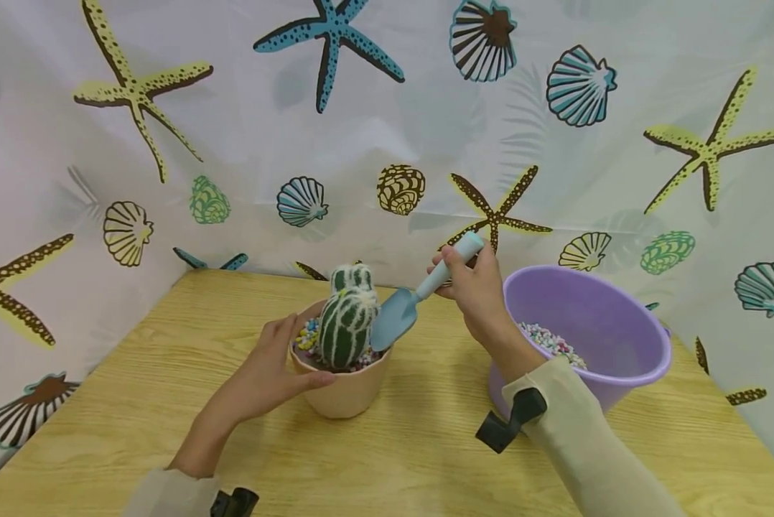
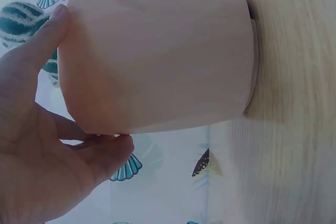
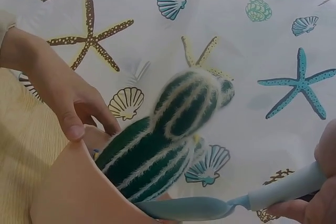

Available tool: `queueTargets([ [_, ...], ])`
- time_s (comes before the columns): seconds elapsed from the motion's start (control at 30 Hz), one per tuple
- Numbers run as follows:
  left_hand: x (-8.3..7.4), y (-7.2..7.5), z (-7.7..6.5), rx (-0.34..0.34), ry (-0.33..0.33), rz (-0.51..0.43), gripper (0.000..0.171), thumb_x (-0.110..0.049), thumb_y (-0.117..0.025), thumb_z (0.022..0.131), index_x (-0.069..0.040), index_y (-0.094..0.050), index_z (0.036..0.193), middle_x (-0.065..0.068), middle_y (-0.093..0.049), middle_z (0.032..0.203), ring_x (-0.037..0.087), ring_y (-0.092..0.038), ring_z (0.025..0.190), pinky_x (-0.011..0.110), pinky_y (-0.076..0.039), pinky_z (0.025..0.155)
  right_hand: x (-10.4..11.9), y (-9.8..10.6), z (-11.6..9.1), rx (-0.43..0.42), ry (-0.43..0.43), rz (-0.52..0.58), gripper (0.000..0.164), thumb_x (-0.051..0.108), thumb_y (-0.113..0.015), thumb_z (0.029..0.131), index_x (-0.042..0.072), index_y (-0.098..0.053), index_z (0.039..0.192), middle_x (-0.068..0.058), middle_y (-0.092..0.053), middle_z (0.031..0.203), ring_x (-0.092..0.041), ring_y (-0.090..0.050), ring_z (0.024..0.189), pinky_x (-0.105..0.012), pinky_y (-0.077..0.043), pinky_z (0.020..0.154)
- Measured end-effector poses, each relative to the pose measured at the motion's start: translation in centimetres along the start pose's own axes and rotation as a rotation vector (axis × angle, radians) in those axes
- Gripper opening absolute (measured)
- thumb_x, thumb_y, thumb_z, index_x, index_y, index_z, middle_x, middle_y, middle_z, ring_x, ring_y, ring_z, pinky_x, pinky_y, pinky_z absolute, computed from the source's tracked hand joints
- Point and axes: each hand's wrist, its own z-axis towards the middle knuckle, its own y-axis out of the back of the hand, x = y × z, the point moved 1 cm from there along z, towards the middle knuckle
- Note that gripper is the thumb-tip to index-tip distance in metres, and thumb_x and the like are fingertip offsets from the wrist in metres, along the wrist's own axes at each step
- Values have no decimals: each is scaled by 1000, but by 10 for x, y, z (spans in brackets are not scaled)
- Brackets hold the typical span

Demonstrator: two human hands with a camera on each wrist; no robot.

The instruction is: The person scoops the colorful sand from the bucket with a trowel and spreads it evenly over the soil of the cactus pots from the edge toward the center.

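Note:
A peach flower pot (image 1: pixel 350 397) stands on the wooden table, holding a green cactus (image 1: pixel 343 336) with white fuzzy ribs and small coloured pebbles around its base. My left hand (image 1: pixel 269 375) grips the pot's left side, thumb on the near wall and fingers round the far side; the left wrist view shows the pot's smooth wall (image 2: pixel 157 56) up close. In my right hand (image 1: pixel 480 291) is a light blue hand trowel (image 1: pixel 395 319), held by the handle and tilted down to the left. Its blade (image 3: pixel 184 208) reaches over the pot's rim beside the cactus; its tip is partly hidden.
A purple basin (image 1: pixel 594 309) with small multicoloured pebbles (image 1: pixel 551 343) inside stands on the right of the table (image 1: pixel 426 445), under my right forearm. Behind the table hangs a white cloth (image 1: pixel 232 129) printed with starfish and shells.

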Motion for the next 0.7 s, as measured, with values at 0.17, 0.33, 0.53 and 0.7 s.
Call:
queueTargets([
  [0.17, -7, -3, 0, -19, -23, -4, 97, -55, -69, 81, -20, -15, 153, 32, -19, 145, 55, -36, 127, 68, -40, 91, 0, 6, 0, 1, 14, 11, 28, 11, -43, 101, -3, -34, 124, -21, -55, 112, -44, -57, 112, -49, -53, 87],
  [0.33, -6, -1, 0, -2, 4, 11, 102, -57, -68, 80, -12, -13, 154, 32, -18, 146, 54, -36, 127, 66, -40, 92, 0, 9, 0, 10, 9, -6, 28, 12, -43, 102, -3, -35, 124, -19, -55, 109, -42, -59, 110, -47, -54, 86],
  [0.53, 4, 1, 4, 34, -19, -15, 110, -53, -70, 81, 4, -7, 151, 31, -13, 152, 52, -27, 135, 66, -35, 100, 1, 11, -1, -6, 7, 6, 25, 10, -43, 101, -2, -36, 122, -21, -55, 111, -43, -59, 110, -46, -55, 85],
  [0.7, 5, -3, 4, 20, -42, -21, 111, -52, -71, 80, -2, -4, 153, 30, -10, 154, 54, -19, 138, 69, -29, 102, 0, 12, -2, -17, 7, 18, 21, 9, -43, 101, 0, -39, 119, -20, -56, 110, -41, -60, 109, -46, -55, 84],
])
